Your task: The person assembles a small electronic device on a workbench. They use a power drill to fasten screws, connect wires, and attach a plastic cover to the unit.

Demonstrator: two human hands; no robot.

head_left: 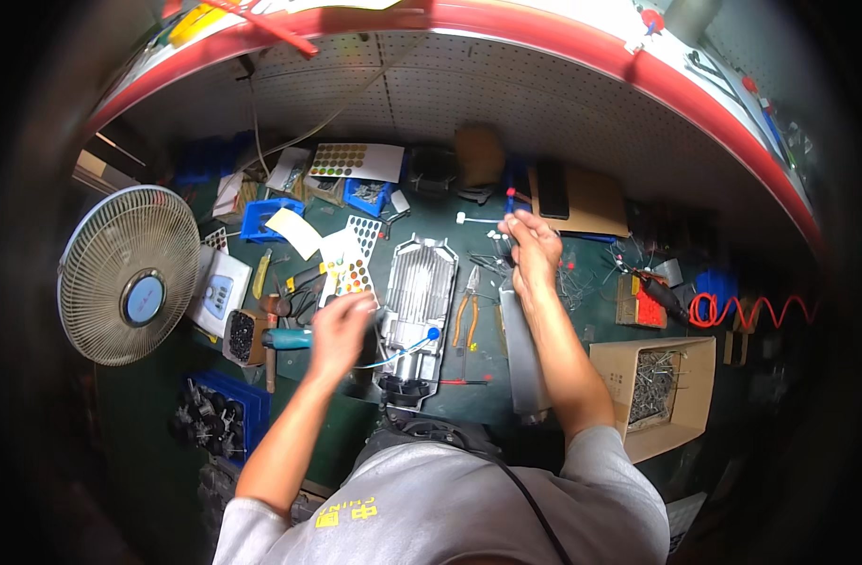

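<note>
A finned, silver metal housing [417, 292] lies lengthwise on the bench in front of me. A blue round cap [434, 333] on a thin pale wire [398, 357] lies over its lower part, and the wire runs left toward my left wrist. My left hand [341, 331] hovers left of the housing, its fingers smeared by motion. To the upper right my right hand [535, 247] is closed, fingertips pressed together. A thin white strip with a square end [462, 217] meets those fingertips; whether it is held I cannot tell. Orange-handled pliers [467, 311] lie between the housing and a grey bar [522, 358].
A white fan [134, 278] stands at the left, near a teal-bodied power tool [288, 338]. A cardboard box [690, 377] of metal pieces sits right of my right forearm. Sticker sheets [356, 162] and blue bins [269, 219] line the back. A coiled red hose [751, 311] hangs right.
</note>
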